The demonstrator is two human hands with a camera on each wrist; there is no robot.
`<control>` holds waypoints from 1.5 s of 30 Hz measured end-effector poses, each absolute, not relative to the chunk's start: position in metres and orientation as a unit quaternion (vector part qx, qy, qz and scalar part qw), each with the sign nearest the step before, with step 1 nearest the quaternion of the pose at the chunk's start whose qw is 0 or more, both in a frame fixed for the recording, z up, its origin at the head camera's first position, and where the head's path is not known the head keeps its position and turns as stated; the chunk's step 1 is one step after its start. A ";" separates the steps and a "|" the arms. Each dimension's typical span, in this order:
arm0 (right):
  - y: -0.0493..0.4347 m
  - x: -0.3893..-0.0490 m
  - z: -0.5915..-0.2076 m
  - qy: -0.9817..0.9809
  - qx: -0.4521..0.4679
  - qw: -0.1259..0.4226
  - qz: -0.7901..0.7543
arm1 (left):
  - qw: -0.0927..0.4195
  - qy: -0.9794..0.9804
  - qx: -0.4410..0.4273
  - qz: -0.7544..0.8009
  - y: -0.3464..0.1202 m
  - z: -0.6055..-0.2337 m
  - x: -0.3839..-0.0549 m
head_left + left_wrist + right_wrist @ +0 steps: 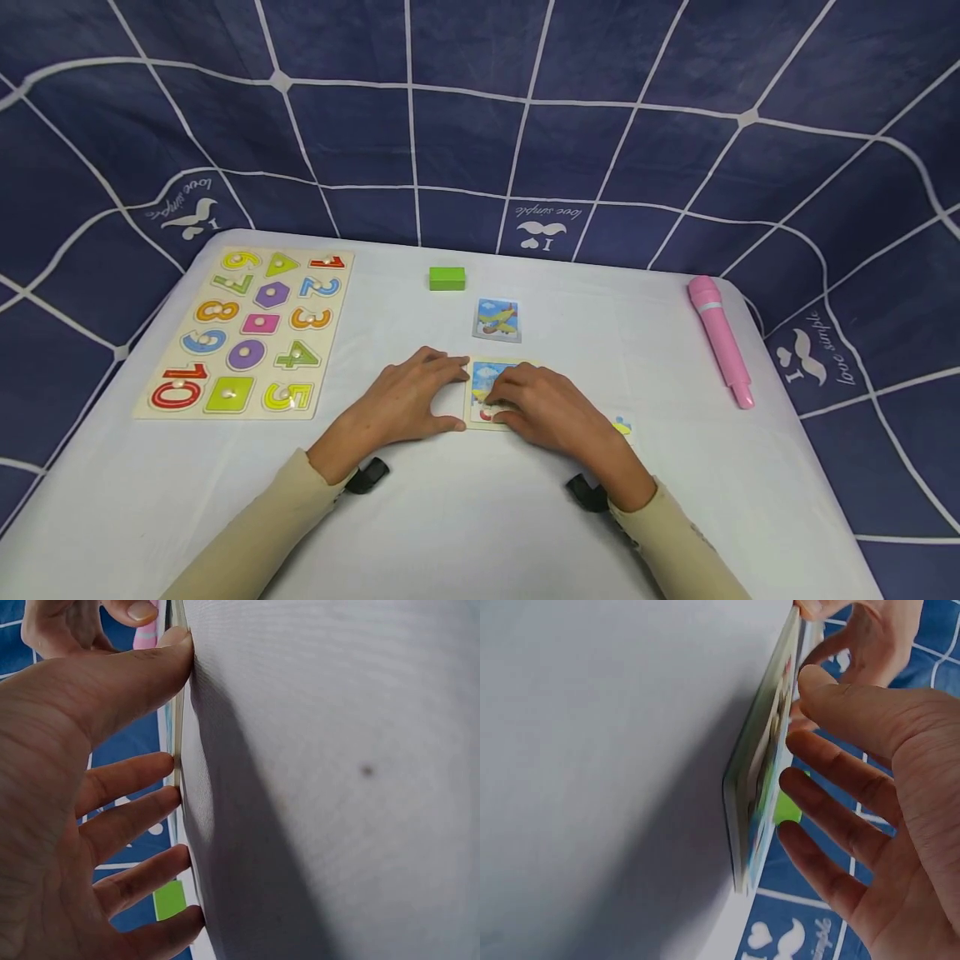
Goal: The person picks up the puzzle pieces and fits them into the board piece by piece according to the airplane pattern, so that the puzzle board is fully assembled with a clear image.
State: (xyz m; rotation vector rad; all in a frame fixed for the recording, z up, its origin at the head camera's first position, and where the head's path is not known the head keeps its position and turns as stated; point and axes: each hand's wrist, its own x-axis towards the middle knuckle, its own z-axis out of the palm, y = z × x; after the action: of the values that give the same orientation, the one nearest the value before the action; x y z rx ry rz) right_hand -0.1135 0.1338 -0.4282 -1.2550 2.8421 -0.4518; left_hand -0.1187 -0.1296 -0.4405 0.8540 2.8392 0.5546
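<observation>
A small jigsaw board [486, 377] with a blue, yellow and red picture lies flat on the white table. My left hand [405, 396] touches its left edge with the thumb and fingertips, the fingers spread in the left wrist view. Over the board's right part is my right hand [551, 408]; its fingertips rest on the picture and hide part of it. In the right wrist view the right thumb and fingers stand apart, with no piece visible between them. Behind the board lies a picture card [498, 320] of a yellow plane. A loose yellow and blue puzzle piece [622, 426] lies beside the right forearm.
A wooden number and shape board [258, 333] lies at the left. A green block [447, 278] sits at the back, and a pink toy microphone [722, 337] lies at the right. Dark blue cloth [465, 142] with white lines hangs around the table.
</observation>
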 end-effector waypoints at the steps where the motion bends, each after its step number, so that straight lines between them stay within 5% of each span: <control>1: 0.136 -0.113 -0.427 0.907 -0.394 0.003 -0.148 | 0.063 0.940 0.282 0.184 -0.130 -0.441 -0.119; 28: 0.223 -0.098 -0.415 0.940 -0.301 -0.036 -0.157 | 0.049 0.947 0.261 0.181 -0.120 -0.440 -0.113; 45: 0.251 -0.088 -0.417 0.947 -0.279 -0.001 -0.159 | 0.066 0.950 0.251 0.176 -0.117 -0.437 -0.113</control>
State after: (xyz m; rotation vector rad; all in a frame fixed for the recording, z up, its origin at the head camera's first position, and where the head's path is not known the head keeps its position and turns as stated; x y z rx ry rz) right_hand -0.0876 0.2507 -0.4173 -0.8761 2.9765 -0.5005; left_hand -0.1126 -0.1165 -0.4373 0.7580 2.8648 0.5302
